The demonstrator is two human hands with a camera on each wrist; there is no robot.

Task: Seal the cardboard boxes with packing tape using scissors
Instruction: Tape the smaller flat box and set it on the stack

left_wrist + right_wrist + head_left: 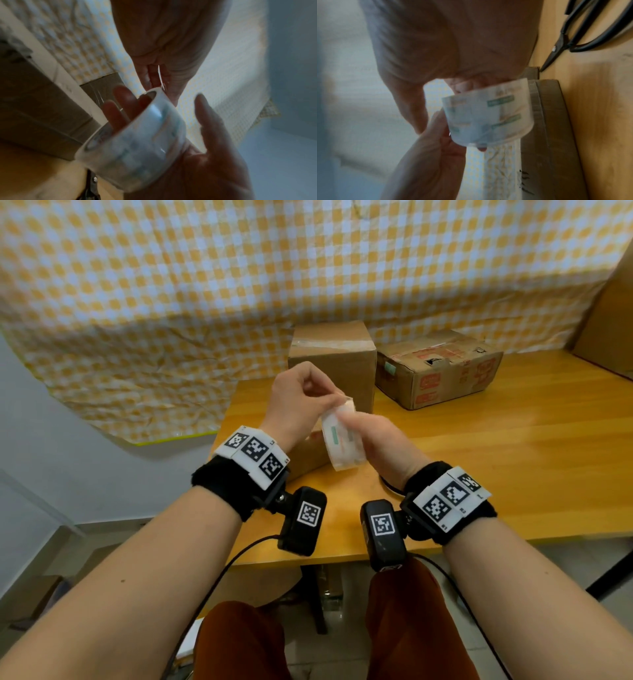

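Two boxes (331, 361) at tabletop (513, 440) rear | tape roll (343, 440) held above front edge, before the taller box, right hand (380, 445) curled round it | left hand (301, 398) pinching at its upper rim, free end unclear | scissors (570, 40) flat beside right wrist

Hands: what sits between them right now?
The roll of tape, held by the right hand while the left hand pinches its upper edge; clearest in the head view.

Far centre is blocked by tall box (334, 361) and printed box (442, 371); right tabletop (513, 460) is left passable.
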